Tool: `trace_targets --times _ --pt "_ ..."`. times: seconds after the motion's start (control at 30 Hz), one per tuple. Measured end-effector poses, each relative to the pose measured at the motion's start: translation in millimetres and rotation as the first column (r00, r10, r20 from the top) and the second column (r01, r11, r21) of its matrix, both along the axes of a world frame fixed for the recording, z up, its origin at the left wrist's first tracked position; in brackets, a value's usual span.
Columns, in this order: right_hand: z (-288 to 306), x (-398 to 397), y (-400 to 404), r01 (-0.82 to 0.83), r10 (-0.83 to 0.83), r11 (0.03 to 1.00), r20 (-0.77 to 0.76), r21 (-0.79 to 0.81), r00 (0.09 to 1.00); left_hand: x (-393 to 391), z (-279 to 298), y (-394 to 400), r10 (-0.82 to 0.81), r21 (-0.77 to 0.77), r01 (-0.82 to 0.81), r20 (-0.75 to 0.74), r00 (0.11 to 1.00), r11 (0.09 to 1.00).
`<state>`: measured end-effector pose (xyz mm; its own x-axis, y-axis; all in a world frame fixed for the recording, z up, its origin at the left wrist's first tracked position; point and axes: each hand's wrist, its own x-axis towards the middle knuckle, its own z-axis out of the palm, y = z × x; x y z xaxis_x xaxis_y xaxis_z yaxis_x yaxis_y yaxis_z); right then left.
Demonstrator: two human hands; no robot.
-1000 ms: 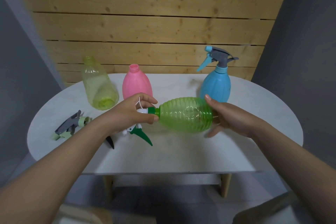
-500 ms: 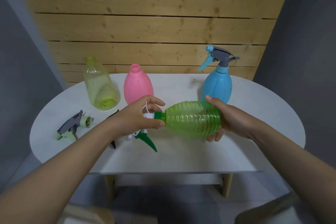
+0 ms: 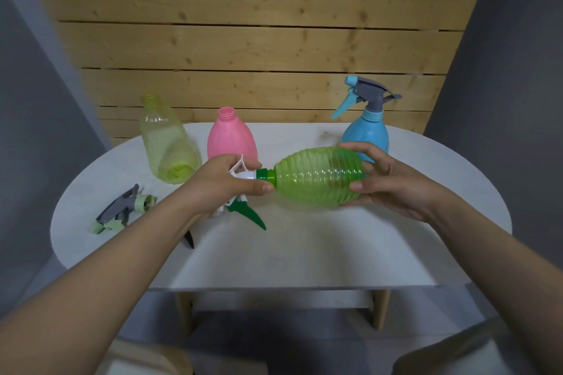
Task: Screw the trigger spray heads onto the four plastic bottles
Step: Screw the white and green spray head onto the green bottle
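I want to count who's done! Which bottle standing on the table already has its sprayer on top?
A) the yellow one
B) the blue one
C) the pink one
B: the blue bottle wears a grey and blue trigger head, while the pink bottle and yellow bottle both show open necks with nothing on them.

Ribbed green bottle [image 3: 316, 179] lies sideways above the table [image 3: 304, 253], its white-and-green spray head [image 3: 243, 192] at its neck; pink bottle [image 3: 231, 137] upright behind.
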<state>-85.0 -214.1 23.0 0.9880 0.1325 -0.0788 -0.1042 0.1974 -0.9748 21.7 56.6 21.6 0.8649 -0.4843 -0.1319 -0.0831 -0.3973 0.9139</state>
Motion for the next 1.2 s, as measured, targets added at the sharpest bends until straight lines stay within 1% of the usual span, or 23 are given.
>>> trace_targets --times 0.07,0.13,0.27,0.33,0.43,0.53,0.7,0.77,0.93,1.0,1.07,1.13,1.2 --pt "0 0 0 0.010 -0.010 1.000 0.020 0.008 1.000 0 1 -2 0.061 -0.033 -0.062 -0.025 0.998 0.998" --pt "-1 0 1 0.017 -0.017 1.000 0.019 0.007 1.000 -3 3 -2 0.087 -0.057 -0.089 -0.031 0.996 0.994" --pt "-3 -1 0 0.020 -0.020 1.000 -0.018 -0.016 1.000 -9 7 -3 0.034 -0.099 -0.027 0.068 0.997 0.995" --pt "-4 -1 1 0.017 -0.023 0.995 -0.067 -0.094 0.997 -10 8 -3 -0.013 -0.097 0.026 0.137 0.991 0.995" --pt "-10 0 7 -0.019 -0.031 0.970 -0.200 -0.241 0.979 -11 7 -4 -0.084 -0.035 0.092 0.193 0.978 0.995" --pt "-15 1 10 -0.059 -0.015 0.961 -0.263 -0.270 0.965 -12 8 -1 -0.128 0.001 0.130 0.191 0.973 0.991" --pt "-17 3 11 -0.125 0.022 0.948 -0.332 -0.292 0.943 -9 6 3 -0.182 0.032 0.180 0.120 0.976 0.983" --pt "-16 3 11 -0.124 0.036 0.955 -0.308 -0.271 0.951 -7 7 4 -0.161 0.014 0.160 0.102 0.982 0.987" --pt "-10 3 7 -0.005 -0.006 0.988 -0.077 -0.154 0.997 -3 8 7 -0.076 -0.055 0.076 0.006 0.997 0.996" --pt "-9 3 5 -0.004 -0.001 0.989 -0.035 -0.149 0.999 -3 9 7 -0.084 -0.071 0.082 -0.021 0.996 0.994" --pt "-8 3 7 -0.004 -0.007 0.977 -0.054 -0.213 0.999 -3 10 7 -0.110 -0.032 0.110 -0.004 0.994 0.993" --pt "-7 3 11 -0.003 -0.035 0.955 -0.125 -0.298 0.992 -6 10 6 -0.128 0.014 0.128 0.026 0.991 0.992" --pt "-9 3 12 -0.034 -0.041 0.932 -0.198 -0.361 0.979 -7 10 5 -0.151 0.003 0.150 0.033 0.988 0.989"
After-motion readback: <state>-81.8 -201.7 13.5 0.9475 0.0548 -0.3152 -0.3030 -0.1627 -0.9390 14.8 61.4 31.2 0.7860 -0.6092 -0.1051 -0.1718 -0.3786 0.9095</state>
